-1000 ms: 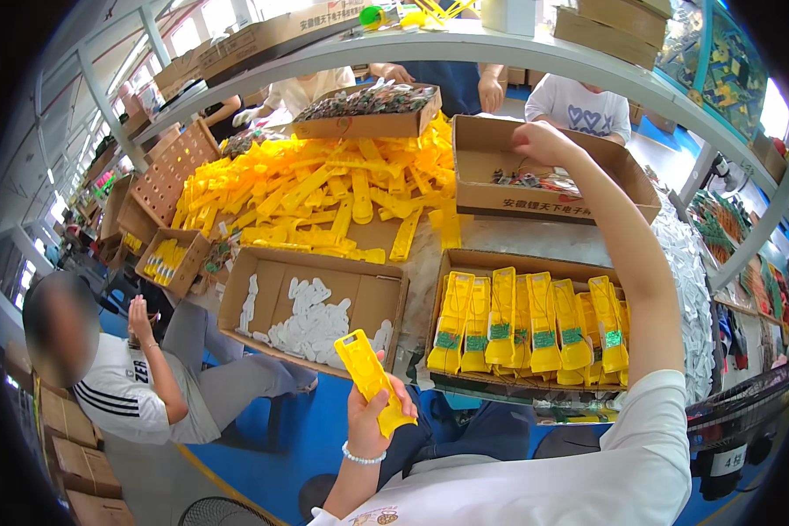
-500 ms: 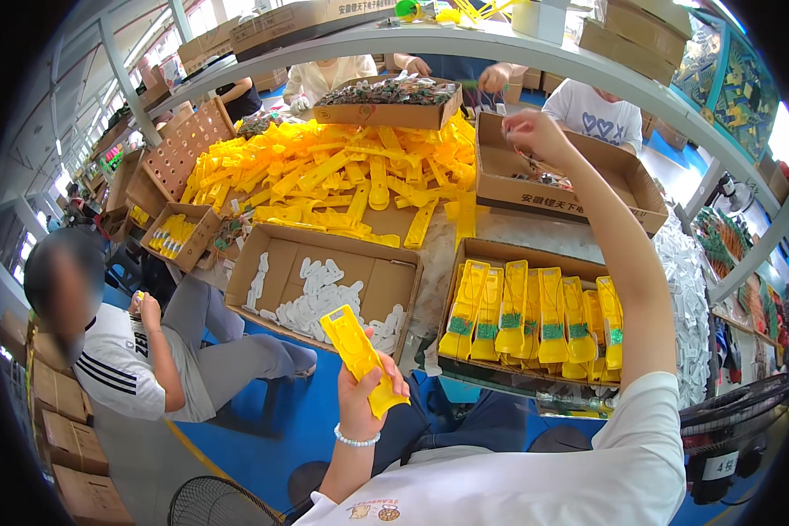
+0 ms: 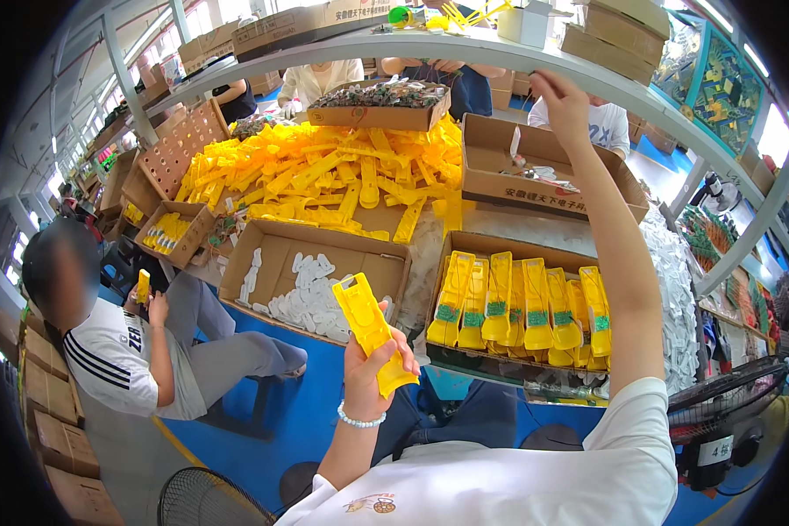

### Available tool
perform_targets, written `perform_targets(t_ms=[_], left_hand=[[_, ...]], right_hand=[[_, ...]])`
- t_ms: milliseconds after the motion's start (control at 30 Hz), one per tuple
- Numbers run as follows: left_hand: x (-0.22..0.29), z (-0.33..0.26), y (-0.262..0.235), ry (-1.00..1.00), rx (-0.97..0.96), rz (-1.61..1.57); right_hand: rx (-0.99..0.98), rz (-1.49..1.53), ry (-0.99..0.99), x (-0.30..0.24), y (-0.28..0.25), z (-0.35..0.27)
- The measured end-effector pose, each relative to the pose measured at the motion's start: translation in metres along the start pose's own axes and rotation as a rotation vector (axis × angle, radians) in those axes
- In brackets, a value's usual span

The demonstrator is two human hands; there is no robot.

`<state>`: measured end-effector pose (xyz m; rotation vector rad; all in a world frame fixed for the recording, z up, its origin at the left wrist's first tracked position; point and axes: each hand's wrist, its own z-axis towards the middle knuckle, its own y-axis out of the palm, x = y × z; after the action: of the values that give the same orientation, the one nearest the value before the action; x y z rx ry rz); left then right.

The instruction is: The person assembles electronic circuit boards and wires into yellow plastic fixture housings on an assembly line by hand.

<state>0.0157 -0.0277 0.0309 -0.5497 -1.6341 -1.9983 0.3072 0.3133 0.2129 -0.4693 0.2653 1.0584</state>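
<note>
My left hand (image 3: 373, 373) grips a long yellow plastic shell (image 3: 368, 324), tilted and raised in front of the near boxes, its hollowed side partly in sight. My right hand (image 3: 563, 103) is lifted above the far right cardboard box (image 3: 535, 186), fingers bent together; what they hold, if anything, is too small to make out. Below the fingers a small white part (image 3: 515, 140) stands on end over wired pieces (image 3: 543, 174) in that box. Yellow shells with green circuit boards (image 3: 497, 307) stand in rows in the near right box (image 3: 473, 355).
Loose yellow shells (image 3: 324, 171) form a big pile. White plastic pieces (image 3: 311, 294) lie in the near left box (image 3: 254, 241). A metal shelf (image 3: 465, 48) crosses above. A co-worker (image 3: 118, 342) sits at left; others work opposite. A black fan (image 3: 728, 412) stands at right.
My right hand has risen out of the far right box toward the shelf. A small white part now shows upright beneath it. My left hand keeps its grip on the yellow shell.
</note>
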Motion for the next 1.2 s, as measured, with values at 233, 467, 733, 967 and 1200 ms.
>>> perform_targets(t_ms=[233,467,733,967,1200], left_hand=[[-0.004,-0.014,-0.003,-0.018,0.034,0.085],[0.003,0.002,0.02,-0.01,-0.113,-0.096],[0.016,0.036,0.078,0.263,-0.125,0.127],[0.007,0.012,0.089,0.118,-0.12,0.088],[-0.01,0.001,0.082,0.31,0.055,0.32]], right_hand=[[0.007,0.029,-0.086,-0.046,-0.024,0.007],[-0.164,0.298,0.159,-0.141,-0.04,-0.051],[-0.265,0.698,0.492,-0.251,-0.048,-0.17],[-0.321,0.69,0.472,-0.28,-0.034,-0.249],[-0.196,0.467,0.422,-0.284,-0.023,-0.271]])
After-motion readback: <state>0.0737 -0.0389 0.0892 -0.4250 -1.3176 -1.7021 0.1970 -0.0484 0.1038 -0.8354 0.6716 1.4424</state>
